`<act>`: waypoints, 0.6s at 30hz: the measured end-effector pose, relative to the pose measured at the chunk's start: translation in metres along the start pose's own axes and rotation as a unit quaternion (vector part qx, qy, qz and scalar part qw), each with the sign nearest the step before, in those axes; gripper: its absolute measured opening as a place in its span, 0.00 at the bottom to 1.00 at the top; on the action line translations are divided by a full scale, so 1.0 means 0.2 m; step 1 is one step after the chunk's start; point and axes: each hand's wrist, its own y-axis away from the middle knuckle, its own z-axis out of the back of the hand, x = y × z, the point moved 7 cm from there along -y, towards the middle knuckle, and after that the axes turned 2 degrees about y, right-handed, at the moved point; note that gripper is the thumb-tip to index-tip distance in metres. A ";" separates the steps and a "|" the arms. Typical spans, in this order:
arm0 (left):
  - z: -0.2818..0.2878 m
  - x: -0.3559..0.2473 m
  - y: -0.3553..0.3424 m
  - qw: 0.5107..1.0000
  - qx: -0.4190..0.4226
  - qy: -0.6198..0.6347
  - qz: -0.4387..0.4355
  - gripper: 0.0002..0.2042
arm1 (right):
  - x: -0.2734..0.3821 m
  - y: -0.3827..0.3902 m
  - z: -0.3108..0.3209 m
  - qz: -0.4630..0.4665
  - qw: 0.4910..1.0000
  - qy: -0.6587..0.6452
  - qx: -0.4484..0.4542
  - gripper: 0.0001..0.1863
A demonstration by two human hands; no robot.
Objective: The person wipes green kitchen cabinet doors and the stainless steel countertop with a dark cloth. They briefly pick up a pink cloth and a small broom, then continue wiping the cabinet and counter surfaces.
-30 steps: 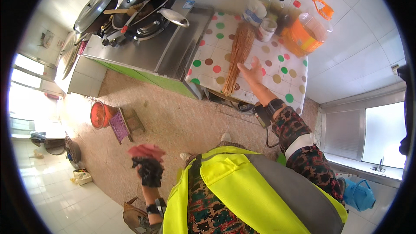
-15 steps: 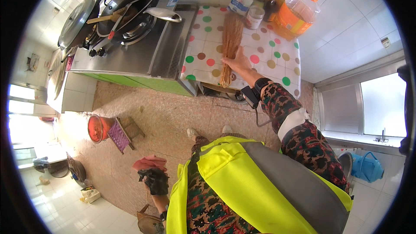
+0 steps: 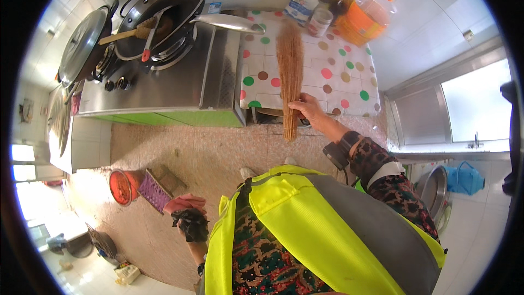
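My right hand (image 3: 309,109) grips the bound handle of a small straw broom (image 3: 290,57). The bristle end lies over the dotted tablecloth (image 3: 344,79), while the handle sticks out past the table's front edge. Low on my left side, my left hand (image 3: 182,231) is closed round a crumpled black bundle (image 3: 193,225), perhaps a plastic bag. A pink cloth or rubber glove (image 3: 185,203) pokes out above that bundle. Most of the left fingers are hidden by what they hold.
A steel stove (image 3: 158,84) carries a large wok (image 3: 185,0) whose long handle (image 3: 232,22) reaches over the table. At the table's back stand an oil jug (image 3: 363,19), a jar (image 3: 319,22) and several bottles. A red bucket (image 3: 123,187) and purple-seated stool (image 3: 155,190) stand left.
My right hand has drawn the broom toward me, so its handle now reaches further past the table edge. My left hand keeps hold of the black bundle and pink item.
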 end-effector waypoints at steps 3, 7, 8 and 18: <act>0.12 0.02 0.07 0.994 0.038 0.063 0.082 0.44 | 0.03 -0.01 -0.12 -0.027 1.000 0.003 0.011 0.24; 0.24 0.00 0.17 0.976 -0.098 0.128 0.146 0.43 | 0.12 -0.08 -0.28 0.013 1.000 -0.029 0.000 0.25; 0.24 -0.01 0.18 0.975 -0.116 0.146 0.124 0.42 | 0.13 -0.11 -0.30 0.009 1.000 -0.009 -0.002 0.25; 0.20 -0.01 0.21 0.972 -0.219 0.087 0.019 0.41 | 0.36 -0.68 -0.22 0.079 0.975 0.158 -0.133 0.32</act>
